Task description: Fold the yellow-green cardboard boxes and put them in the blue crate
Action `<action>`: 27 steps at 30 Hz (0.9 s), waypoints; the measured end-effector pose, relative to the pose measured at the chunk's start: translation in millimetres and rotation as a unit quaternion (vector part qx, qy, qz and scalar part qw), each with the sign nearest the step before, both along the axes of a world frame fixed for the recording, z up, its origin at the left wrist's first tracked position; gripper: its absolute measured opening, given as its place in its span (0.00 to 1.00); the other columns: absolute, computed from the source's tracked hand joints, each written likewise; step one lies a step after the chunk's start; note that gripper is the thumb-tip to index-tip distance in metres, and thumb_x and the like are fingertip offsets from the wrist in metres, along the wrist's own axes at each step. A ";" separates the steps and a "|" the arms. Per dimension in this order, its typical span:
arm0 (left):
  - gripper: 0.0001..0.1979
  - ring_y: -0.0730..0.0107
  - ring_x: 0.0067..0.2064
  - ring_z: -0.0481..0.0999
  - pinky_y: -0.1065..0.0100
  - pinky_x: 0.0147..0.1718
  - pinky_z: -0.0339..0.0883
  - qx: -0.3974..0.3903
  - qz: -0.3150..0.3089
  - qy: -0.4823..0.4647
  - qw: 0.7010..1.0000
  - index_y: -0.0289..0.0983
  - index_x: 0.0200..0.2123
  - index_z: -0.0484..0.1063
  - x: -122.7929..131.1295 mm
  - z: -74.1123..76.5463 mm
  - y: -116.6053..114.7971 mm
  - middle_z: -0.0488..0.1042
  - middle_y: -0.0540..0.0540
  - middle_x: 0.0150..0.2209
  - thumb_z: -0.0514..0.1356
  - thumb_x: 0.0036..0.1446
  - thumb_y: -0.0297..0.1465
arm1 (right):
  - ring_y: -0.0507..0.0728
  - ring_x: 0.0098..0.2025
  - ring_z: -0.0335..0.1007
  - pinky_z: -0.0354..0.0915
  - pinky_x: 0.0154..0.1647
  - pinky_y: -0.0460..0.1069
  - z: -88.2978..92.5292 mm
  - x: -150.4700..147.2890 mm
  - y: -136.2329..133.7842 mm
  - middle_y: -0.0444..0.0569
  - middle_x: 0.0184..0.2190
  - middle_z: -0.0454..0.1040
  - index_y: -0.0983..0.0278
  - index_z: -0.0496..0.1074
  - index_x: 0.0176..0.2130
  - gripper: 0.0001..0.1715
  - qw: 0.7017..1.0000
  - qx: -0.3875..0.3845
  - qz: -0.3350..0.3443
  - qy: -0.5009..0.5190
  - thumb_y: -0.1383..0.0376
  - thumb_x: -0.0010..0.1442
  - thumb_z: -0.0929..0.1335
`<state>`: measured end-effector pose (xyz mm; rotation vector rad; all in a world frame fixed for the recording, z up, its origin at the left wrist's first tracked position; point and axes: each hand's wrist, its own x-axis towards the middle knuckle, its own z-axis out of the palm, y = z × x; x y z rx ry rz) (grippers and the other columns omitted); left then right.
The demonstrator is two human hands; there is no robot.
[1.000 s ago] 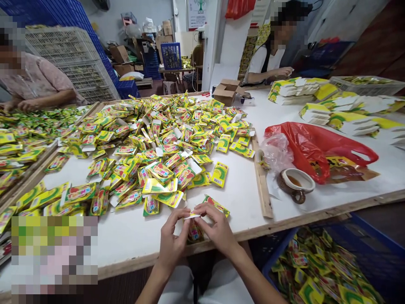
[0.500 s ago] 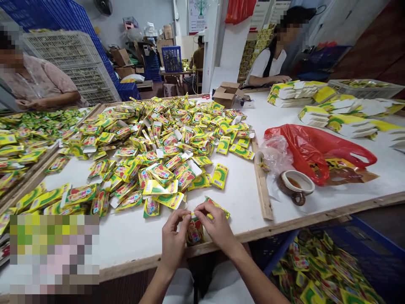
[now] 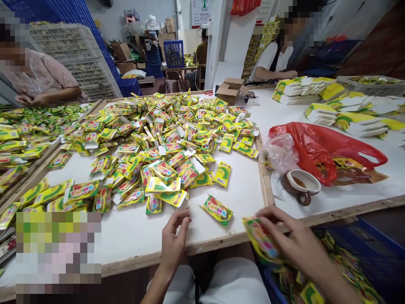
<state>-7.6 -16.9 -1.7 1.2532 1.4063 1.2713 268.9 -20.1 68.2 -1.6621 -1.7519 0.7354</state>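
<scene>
My right hand (image 3: pixel 287 236) grips a small yellow-green printed box (image 3: pixel 262 240), pinched between thumb and fingers past the table's front edge. Motion blurs both the hand and that box. Below it stands a blue crate (image 3: pixel 363 236) holding many similar packs. At the table's front edge rests my left hand (image 3: pixel 175 234), empty, its thumb and curled forefinger slightly apart. A single box (image 3: pixel 217 210) lies flat between the hands, touched by neither. Beyond them spreads a large heap of the same cartons (image 3: pixel 164 147), some with white end flaps sticking out.
Wooden strips (image 3: pixel 265 181) divide the white table. To the right are a brown cup (image 3: pixel 300 185) with liquid, a red plastic bag (image 3: pixel 329 143) and stacks of flat cartons (image 3: pixel 357 118). Co-workers sit at the left and far right. A cardboard box (image 3: pixel 229 90) stands behind the heap.
My right hand has swung right with the box that both hands were holding at the table edge. The left hand has let go and stayed near its place. The view has shifted slightly.
</scene>
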 end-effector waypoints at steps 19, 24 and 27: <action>0.17 0.62 0.45 0.74 0.60 0.45 0.68 -0.023 -0.111 -0.006 0.994 0.38 0.50 0.65 24.1 -2.1 14.3 0.73 0.41 0.47 0.57 0.57 0.34 | 0.58 0.38 0.72 0.68 0.40 0.53 -77.3 -100.8 26.4 0.49 0.38 0.73 0.61 0.61 0.43 0.14 0.968 -0.051 0.004 0.246 0.66 0.56 0.66; 0.20 0.65 0.44 0.74 0.62 0.43 0.69 -0.009 -0.118 -0.074 0.990 0.42 0.54 0.58 26.2 4.3 14.2 0.72 0.45 0.44 0.57 0.58 0.31 | 0.56 0.40 0.73 0.68 0.42 0.51 -70.1 -99.0 21.3 0.47 0.41 0.73 0.58 0.56 0.53 0.25 0.938 -0.054 0.048 0.338 0.65 0.58 0.65; 0.21 0.68 0.39 0.75 0.64 0.41 0.69 -0.021 -0.149 -0.045 0.988 0.42 0.55 0.59 20.4 4.4 14.5 0.72 0.47 0.39 0.57 0.58 0.30 | 0.56 0.38 0.73 0.68 0.40 0.50 -69.2 -94.5 21.7 0.47 0.39 0.73 0.59 0.61 0.49 0.18 0.937 -0.075 0.089 0.329 0.65 0.59 0.65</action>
